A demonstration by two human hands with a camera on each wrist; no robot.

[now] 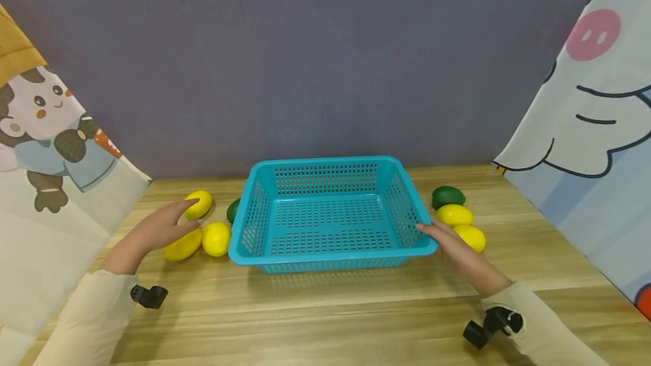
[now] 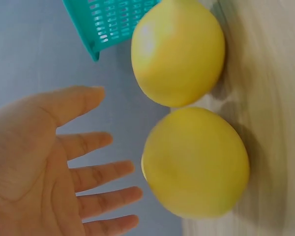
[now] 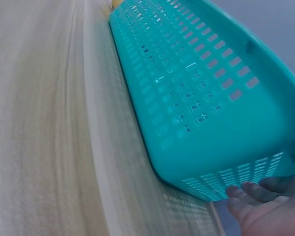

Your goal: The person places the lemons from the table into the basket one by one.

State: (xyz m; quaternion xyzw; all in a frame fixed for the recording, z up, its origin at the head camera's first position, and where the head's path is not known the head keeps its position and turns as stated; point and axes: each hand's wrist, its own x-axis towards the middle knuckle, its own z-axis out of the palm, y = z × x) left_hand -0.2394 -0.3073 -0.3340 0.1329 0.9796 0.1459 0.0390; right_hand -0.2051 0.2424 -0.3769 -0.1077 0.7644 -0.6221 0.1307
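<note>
An empty teal basket point(image 1: 330, 257) stands mid-table. My left hand point(image 1: 163, 227) hovers open over three yellow lemons left of it: one at the back point(image 1: 198, 204), one under the palm point(image 1: 184, 245), one nearest the basket point(image 1: 216, 238). In the left wrist view the left hand point(image 2: 64, 167) shows a flat palm with straight fingers, apart from two lemons point(image 2: 177, 51) point(image 2: 196, 162). My right hand point(image 1: 450, 244) lies with straight fingers touching the basket's right front corner; in the right wrist view its fingertips point(image 3: 253, 196) meet the basket wall point(image 3: 201, 98).
A green fruit point(image 1: 233, 209) peeks out behind the basket's left side. On the right lie a green fruit point(image 1: 448, 196) and two yellow lemons point(image 1: 454, 214) point(image 1: 473, 237). Cartoon-print cloths hang at both sides, with a grey wall behind. The wooden table point(image 1: 315, 315) stretches toward me.
</note>
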